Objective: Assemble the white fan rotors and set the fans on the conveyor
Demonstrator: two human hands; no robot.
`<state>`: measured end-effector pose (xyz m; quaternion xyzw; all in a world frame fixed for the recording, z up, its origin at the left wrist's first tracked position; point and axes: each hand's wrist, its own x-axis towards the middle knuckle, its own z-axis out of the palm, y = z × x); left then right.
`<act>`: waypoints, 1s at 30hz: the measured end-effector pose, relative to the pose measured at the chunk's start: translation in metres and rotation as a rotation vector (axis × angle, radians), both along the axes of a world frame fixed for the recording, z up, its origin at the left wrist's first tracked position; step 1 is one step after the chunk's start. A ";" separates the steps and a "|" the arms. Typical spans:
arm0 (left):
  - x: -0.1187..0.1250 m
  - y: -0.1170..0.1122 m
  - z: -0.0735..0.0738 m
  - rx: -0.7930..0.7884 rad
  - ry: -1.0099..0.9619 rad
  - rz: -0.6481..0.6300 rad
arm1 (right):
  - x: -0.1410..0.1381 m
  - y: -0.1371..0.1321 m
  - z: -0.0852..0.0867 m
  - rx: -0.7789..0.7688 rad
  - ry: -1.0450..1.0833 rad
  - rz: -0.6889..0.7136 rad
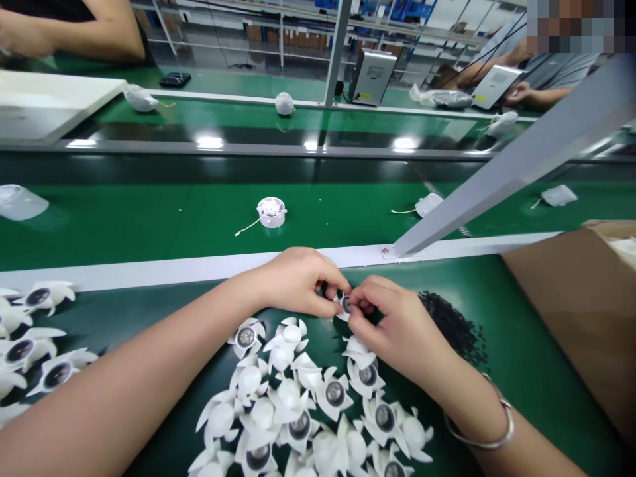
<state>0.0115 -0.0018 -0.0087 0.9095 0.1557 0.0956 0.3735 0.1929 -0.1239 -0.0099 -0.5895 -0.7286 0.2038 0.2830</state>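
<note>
Near the far edge of the green work surface, my left hand (pixel 303 281) is closed on the rim of a small white fan impeller (pixel 344 304), its dark hub facing up. The fingers of my right hand (pixel 392 318) are pinched together over that hub; whatever they hold is hidden. Below both hands spreads a loose pile of white fan impellers (pixel 291 394), some hub-up and others dome-up. A heap of tiny black pieces (pixel 452 324) lies to the right of my right hand.
More impellers (pixel 57 374) lie at far left. Beyond the pale rail (pixel 163 275), a green conveyor (pixel 213 218) carries white fan housings (pixel 272 213) with wires. A slanted metal post (pixel 497 169) rises at right, near a cardboard box (pixel 571 305). Two other people are across the line.
</note>
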 end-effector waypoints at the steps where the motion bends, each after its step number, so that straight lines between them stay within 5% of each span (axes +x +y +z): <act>1: 0.000 0.000 0.000 -0.002 -0.003 0.002 | -0.001 0.000 0.000 0.009 -0.040 -0.016; 12: 0.000 -0.001 0.000 -0.010 -0.007 0.010 | -0.010 -0.006 0.005 0.077 -0.298 -0.118; 26: 0.000 0.000 -0.001 -0.044 0.019 0.035 | -0.003 -0.012 0.016 0.373 -0.622 0.210; 30: -0.001 0.000 0.002 -0.063 0.032 0.040 | 0.008 -0.012 0.015 0.357 -0.512 0.228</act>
